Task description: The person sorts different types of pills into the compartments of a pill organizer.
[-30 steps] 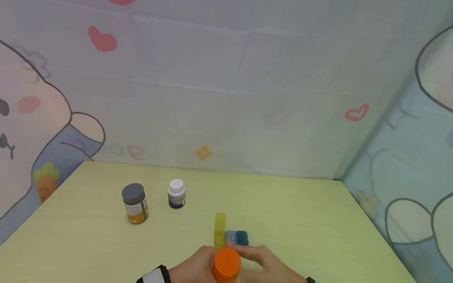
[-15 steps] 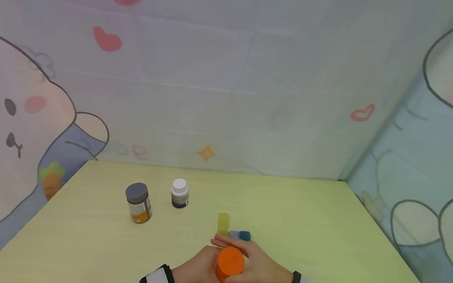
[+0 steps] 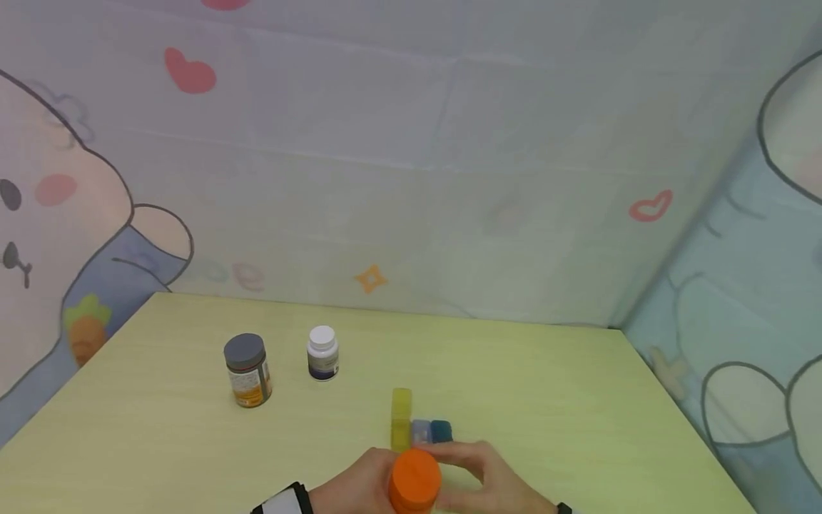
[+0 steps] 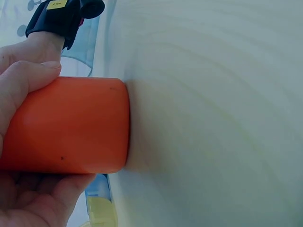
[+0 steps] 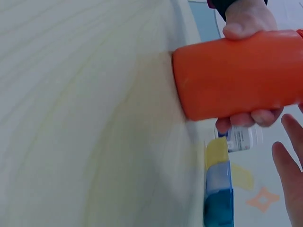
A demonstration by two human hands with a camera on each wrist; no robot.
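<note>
An orange bottle (image 4: pixel 71 125) stands upright, its base at the tabletop. My left hand (image 3: pixel 359 480) grips its body; in the right wrist view, fingertips (image 5: pixel 241 119) curl round the bottle's side. My right hand (image 3: pixel 494 477) is at the orange cap (image 3: pixel 415 477), with the index finger at its far side and the thumb at its right side. Two more right fingers (image 5: pixel 288 161) stretch out apart from the bottle body in the right wrist view. Just beyond the bottle sit small translucent box-like pieces: yellow (image 3: pixel 401 417), pale blue (image 3: pixel 421 431) and teal (image 3: pixel 442 430).
On the left half of the pale yellow table (image 3: pixel 546 400) stand a jar with a grey lid (image 3: pixel 247 371) and a small white bottle (image 3: pixel 323 353). A printed cloth (image 3: pixel 411 157) hangs behind the table and along both sides.
Half a second ago my right hand was wrapped further round the cap, fingers reaching left past it; it has turned back to the right. My left hand keeps its grip on the bottle.
</note>
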